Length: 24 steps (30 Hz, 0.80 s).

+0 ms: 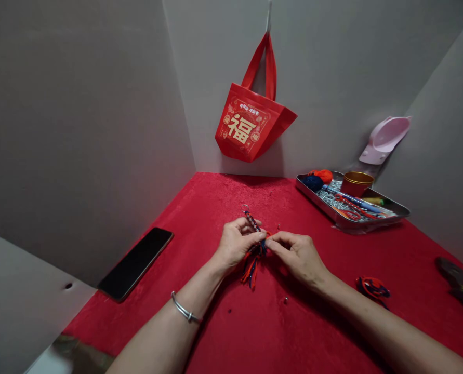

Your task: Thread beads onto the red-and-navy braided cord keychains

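one black smartphone (135,264) lies face up at far left on the red felt cover (231,337). the left hand (237,243), a silver bangle (184,307) on its wrist, has its fingers curled around a braided navy-and-red cord (253,222), which rises out of that grip to a metal ring (246,208). a red and navy tassel (250,269) hangs from the cord below both hands. the right hand (293,254) pinches the cord low down, between thumb and forefinger. a small metal bead (285,300) sits below it. further right, a metal tray (313,198) holds a navy yarn ball (313,182) and a gold-rimmed red cup (356,184). nearer lies a loop of red and navy cord (372,287), then a dark hand tool (459,283), too cut off to name.
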### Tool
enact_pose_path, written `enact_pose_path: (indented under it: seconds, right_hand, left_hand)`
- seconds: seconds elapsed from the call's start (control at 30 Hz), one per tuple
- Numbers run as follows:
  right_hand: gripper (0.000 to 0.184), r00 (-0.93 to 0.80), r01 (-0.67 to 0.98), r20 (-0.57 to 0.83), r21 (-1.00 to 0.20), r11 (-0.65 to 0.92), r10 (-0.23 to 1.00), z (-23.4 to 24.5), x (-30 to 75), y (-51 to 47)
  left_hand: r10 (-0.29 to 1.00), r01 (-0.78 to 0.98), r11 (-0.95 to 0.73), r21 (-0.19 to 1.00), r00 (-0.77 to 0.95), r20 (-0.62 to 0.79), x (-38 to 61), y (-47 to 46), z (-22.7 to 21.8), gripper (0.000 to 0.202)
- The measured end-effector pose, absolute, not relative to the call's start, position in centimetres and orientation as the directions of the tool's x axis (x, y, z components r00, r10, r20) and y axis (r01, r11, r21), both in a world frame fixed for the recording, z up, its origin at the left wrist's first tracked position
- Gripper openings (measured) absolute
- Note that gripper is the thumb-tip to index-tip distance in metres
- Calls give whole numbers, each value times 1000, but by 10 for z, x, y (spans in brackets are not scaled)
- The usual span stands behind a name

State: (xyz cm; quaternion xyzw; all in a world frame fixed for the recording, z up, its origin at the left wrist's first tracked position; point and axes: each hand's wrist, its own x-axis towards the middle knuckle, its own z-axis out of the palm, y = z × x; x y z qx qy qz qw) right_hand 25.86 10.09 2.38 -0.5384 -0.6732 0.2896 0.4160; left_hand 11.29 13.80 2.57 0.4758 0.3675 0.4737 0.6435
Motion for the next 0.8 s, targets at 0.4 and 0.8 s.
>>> enact_pose_path:
  seconds: [0.4, 0.8]
  right_hand:
    - [21, -59, 121, -35, -992, -28, 998, 24, 257, 107]
    - [20, -104, 152, -6, -988, 10, 995, 19, 262, 113]
  left_hand:
    - [946, -259, 89, 962, 325, 0, 114, 140, 20, 37]
    - [968, -259, 147, 955, 234, -86, 114, 139, 24, 34]
